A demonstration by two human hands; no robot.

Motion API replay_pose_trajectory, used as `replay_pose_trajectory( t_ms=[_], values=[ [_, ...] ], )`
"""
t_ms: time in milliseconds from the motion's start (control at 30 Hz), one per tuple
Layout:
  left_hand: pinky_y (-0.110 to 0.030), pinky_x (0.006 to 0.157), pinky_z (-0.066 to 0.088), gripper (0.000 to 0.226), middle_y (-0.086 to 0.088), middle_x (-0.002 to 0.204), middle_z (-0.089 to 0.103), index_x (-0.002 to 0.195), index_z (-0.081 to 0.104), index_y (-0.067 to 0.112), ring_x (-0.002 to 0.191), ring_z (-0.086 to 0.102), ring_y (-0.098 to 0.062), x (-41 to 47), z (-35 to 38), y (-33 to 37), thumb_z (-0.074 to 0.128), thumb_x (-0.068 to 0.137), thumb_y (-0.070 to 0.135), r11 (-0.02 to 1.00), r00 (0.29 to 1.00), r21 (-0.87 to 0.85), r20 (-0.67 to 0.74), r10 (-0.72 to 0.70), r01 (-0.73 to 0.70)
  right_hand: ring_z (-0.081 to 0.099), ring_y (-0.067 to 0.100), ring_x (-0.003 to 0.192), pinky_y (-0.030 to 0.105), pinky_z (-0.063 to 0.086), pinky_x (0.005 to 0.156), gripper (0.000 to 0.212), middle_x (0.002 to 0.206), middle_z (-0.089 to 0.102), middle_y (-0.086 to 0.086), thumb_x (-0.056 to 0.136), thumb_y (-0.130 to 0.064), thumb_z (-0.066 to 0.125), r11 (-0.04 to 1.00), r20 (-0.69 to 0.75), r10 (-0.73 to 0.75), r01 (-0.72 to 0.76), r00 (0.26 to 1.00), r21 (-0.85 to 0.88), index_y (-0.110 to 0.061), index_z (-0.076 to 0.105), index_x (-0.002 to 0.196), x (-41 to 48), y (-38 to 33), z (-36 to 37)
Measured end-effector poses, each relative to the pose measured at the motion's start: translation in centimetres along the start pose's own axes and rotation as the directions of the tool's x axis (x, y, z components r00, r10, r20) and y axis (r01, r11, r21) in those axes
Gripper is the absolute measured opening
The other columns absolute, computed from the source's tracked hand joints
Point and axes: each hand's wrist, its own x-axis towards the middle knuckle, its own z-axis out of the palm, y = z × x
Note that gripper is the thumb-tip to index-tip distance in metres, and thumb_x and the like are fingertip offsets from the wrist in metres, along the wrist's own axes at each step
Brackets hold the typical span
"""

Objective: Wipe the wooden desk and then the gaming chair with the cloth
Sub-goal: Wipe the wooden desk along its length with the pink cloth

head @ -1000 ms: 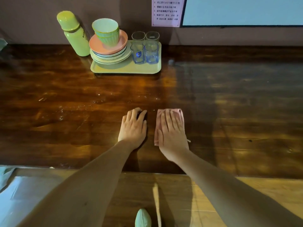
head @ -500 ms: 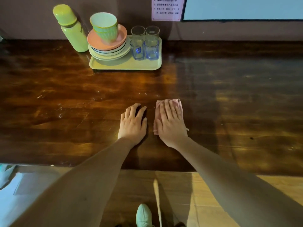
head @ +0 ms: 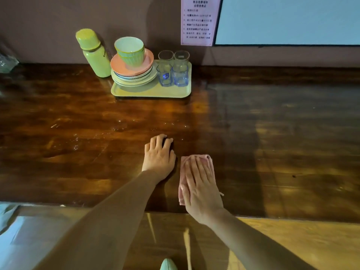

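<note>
Pressing the pink cloth flat onto the dark wooden bench with the right hand, fingers straight and slightly spread over it, close to the near edge. Resting the left hand palm down on bare wood just to the left, fingers loosely spread, apart from the cloth. Far back against the wall, a pale tray carrying stacked plates, a green bowl and glasses, with a green flask just left of it.
</note>
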Motion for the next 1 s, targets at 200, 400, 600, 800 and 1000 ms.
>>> replay_pose_trajectory(
  t_ms=[200, 400, 600, 800, 1000],
  values=[
    [-0.042, 0.106, 0.044, 0.044, 0.004, 0.142, 0.046, 0.139, 0.057, 0.026, 0.132, 0.042, -0.019, 0.2, 1.5, -1.0, 0.040, 0.102, 0.041, 0.999, 0.988, -0.022, -0.151, 0.021, -0.025, -0.027, 0.026, 0.157, 0.042, -0.028, 0.123, 0.079, 0.175, -0.014, 0.013, 0.100, -0.050, -0.008, 0.998, 0.106, 0.019, -0.012, 0.994, -0.067, -0.008, -0.007, 0.167, 13.0, 4.7, -0.8],
    [-0.046, 0.115, 0.037, 0.051, 0.005, 0.147, 0.043, 0.141, 0.061, 0.026, 0.139, 0.038, -0.021, 0.3, 0.8, -1.1, 0.036, 0.100, 0.044, 0.982, 0.995, -0.191, -0.099, -0.014, -0.005, -0.020, 0.030, 0.160, 0.050, -0.008, 0.130, 0.077, 0.174, -0.016, 0.014, 0.101, -0.050, -0.011, 0.995, 0.108, 0.054, -0.045, 0.993, -0.092, -0.008, -0.011, 0.166, 12.6, 4.3, -0.9],
    [-0.048, 0.113, 0.041, 0.041, 0.004, 0.148, 0.043, 0.141, 0.059, 0.025, 0.140, 0.038, -0.022, 0.2, 0.2, -0.8, 0.043, 0.104, 0.035, 0.984, 0.997, -0.177, -0.073, -0.018, 0.005, -0.021, 0.030, 0.160, 0.053, 0.000, 0.131, 0.074, 0.175, -0.012, 0.015, 0.108, -0.052, -0.001, 0.998, 0.078, 0.036, -0.033, 0.996, -0.046, -0.006, -0.006, 0.166, 6.1, 1.7, -1.1],
    [-0.045, 0.111, 0.040, 0.041, 0.006, 0.147, 0.041, 0.140, 0.055, 0.030, 0.138, 0.038, -0.020, 0.3, 1.1, -1.2, 0.038, 0.104, 0.040, 0.985, 0.996, -0.175, -0.090, -0.021, 0.005, -0.007, 0.028, 0.163, 0.049, 0.001, 0.132, 0.070, 0.176, 0.002, 0.013, 0.109, -0.047, -0.001, 1.000, 0.031, 0.008, -0.007, 0.999, -0.026, -0.009, 0.005, 0.168, 11.9, 3.7, -1.0],
    [-0.044, 0.113, 0.039, 0.042, 0.007, 0.150, 0.040, 0.140, 0.054, 0.032, 0.140, 0.038, -0.019, 0.5, 1.6, -1.4, 0.033, 0.104, 0.043, 0.987, 0.995, -0.163, -0.093, -0.021, 0.006, -0.005, 0.029, 0.163, 0.046, -0.004, 0.132, 0.075, 0.176, 0.002, 0.015, 0.103, -0.046, -0.001, 0.992, 0.058, 0.124, -0.123, 0.991, -0.031, -0.008, 0.004, 0.167, 21.5, 6.0, -1.2]
  ],
)
